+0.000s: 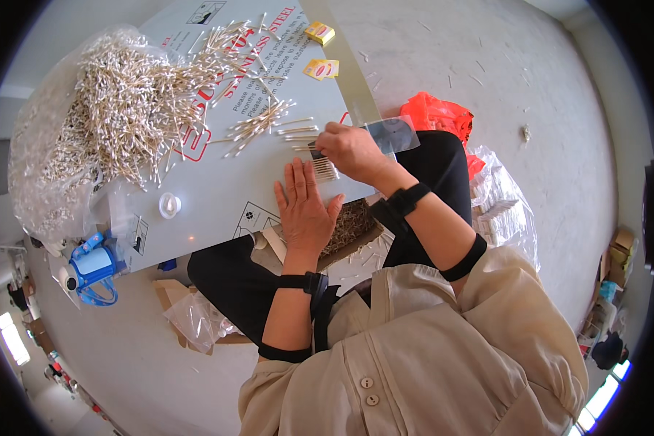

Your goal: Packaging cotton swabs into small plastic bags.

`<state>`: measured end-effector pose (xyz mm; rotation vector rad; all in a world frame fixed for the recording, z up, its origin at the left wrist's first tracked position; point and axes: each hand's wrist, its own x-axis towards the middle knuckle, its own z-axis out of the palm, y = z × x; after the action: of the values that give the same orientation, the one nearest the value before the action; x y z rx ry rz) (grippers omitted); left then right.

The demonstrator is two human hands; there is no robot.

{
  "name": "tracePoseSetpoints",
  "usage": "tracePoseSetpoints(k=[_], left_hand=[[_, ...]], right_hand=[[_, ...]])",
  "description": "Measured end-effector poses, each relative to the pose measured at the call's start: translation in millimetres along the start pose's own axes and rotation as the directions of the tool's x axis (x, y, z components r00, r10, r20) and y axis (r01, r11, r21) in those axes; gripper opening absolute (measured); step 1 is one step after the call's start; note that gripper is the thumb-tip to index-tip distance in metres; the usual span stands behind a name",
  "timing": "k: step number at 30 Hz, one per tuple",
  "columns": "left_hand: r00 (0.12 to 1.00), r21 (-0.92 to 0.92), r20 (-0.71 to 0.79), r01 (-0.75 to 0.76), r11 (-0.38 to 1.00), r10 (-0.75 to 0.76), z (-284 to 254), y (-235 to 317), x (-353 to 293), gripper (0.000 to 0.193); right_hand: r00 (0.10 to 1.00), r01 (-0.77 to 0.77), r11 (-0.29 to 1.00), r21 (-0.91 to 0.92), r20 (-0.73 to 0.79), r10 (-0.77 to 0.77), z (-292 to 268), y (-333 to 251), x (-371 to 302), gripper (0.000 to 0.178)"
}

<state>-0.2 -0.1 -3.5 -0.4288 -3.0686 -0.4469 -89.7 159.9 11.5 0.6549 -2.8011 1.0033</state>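
Note:
My left hand [303,218] lies flat on the table near its edge, fingers stretched out and thumb apart. Its fingertips rest beside a neat row of cotton swabs [325,169] laid side by side. Over the upper end of that row, my right hand [352,152] is closed in a pinch. Whatever sits between those fingertips is hidden. A few loose swabs [298,134] lie just left of the pinch, with a small scattered heap of swabs [263,122] farther out. A clear plastic sleeve [392,135] sticks out past the table edge, behind my right hand.
A big clear bag [33,138] spills a mass of swabs [123,102] across the left of the table [218,196]. Yellow packets [321,69], a small white cup [169,206] and a blue bottle [93,265] stand around. Below are a cardboard box [356,240] and a red bag [437,116].

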Motion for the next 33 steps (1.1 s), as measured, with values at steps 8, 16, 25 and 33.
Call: tracePoseSetpoints(k=[8,16,25,33], left_hand=[[1.000,-0.023,-0.016,0.004,1.000,-0.004,-3,1,1,0.086],[1.000,-0.003,-0.007,0.013,1.000,-0.013,-4,3,2,0.088],[1.000,0.000,-0.006,0.017,1.000,-0.017,-4,2,1,0.089],[1.000,0.009,0.006,0.021,1.000,-0.021,-3,2,2,0.090]], right_hand=[[0.971,-0.174,0.966,0.190,-0.128,0.200,-1,-15,-54,0.004],[0.954,-0.170,0.967,0.192,-0.214,0.210,9,-22,-65,0.004],[0.949,-0.155,0.976,0.154,-0.252,0.190,12,-24,-65,0.005],[0.943,-0.207,0.959,0.194,-0.223,0.248,9,-27,-65,0.010]])
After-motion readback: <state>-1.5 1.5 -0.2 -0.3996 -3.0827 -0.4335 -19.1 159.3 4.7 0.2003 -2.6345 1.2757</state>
